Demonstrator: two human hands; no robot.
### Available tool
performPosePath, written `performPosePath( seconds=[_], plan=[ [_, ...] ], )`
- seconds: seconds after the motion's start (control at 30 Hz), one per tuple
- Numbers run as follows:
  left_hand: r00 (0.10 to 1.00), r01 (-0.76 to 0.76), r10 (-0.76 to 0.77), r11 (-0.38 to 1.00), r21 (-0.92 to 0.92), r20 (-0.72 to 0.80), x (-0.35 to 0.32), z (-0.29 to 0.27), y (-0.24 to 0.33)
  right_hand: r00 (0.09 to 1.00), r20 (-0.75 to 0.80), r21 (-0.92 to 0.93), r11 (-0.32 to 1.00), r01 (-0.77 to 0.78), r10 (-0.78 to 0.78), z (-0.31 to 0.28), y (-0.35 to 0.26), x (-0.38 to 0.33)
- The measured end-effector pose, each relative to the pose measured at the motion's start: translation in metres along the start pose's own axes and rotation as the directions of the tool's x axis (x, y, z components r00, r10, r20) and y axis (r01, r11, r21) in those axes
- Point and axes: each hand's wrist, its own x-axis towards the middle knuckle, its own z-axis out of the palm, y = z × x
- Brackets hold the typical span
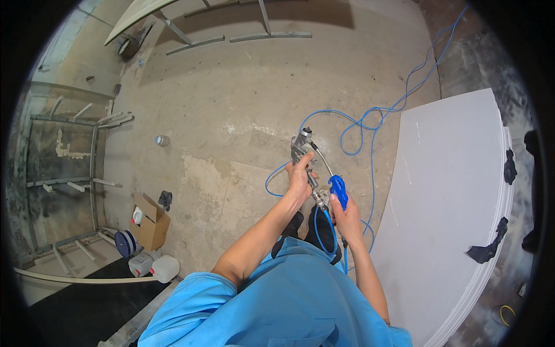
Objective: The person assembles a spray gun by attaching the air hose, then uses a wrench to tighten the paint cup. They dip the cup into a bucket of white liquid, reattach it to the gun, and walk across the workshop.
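Note:
My left hand (299, 180) is wrapped round the handle of a metal spray gun (302, 139), held in front of my body above the floor. In my closed right hand (347, 218) is a blue air blow gun (339, 191). Its thin metal nozzle (325, 161) slants up toward the spray gun's head; I cannot tell whether they touch. A blue air hose (329, 231) loops from the fitting under the spray gun, and a second blue hose (346, 254) hangs below my right hand. My fingers partly hide both tools.
To the right stands a stack of large white boards (445, 191) with black scraps (490, 246) on its edge. Loose blue hose (362, 124) coils across the floor ahead. At left are a cardboard box (155, 228), white jugs (166, 269), a small can (162, 140) and a metal rack (93, 168).

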Motion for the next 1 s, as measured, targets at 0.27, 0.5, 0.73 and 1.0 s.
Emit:
performPosePath(
  seconds=[0.27, 0.5, 0.73, 1.0],
  plan=[
    [0.998, 0.062, -0.06, 0.996, -0.066, 0.025, 0.002, -0.011, -0.007, 1.0, 0.012, 0.018, 1.0, -0.004, 0.004, 0.003, 0.003, -0.001],
    [0.998, 0.057, -0.056, 0.995, -0.078, 0.018, -0.002, -0.012, -0.008, 1.0, 0.016, 0.002, 1.0, -0.018, 0.018, 0.003, 0.005, -0.002],
    [0.999, 0.038, -0.042, 0.993, -0.11, -0.032, -0.013, -0.004, -0.005, 1.0, 0.011, -0.008, 1.0, -0.024, 0.024, 0.002, 0.001, -0.005],
    [0.951, 0.176, -0.135, 0.976, 0.126, -0.278, 0.0, -0.016, -0.036, 0.968, 0.073, 0.153, 0.956, -0.25, 0.241, -0.004, 0.039, 0.0]
  ],
)
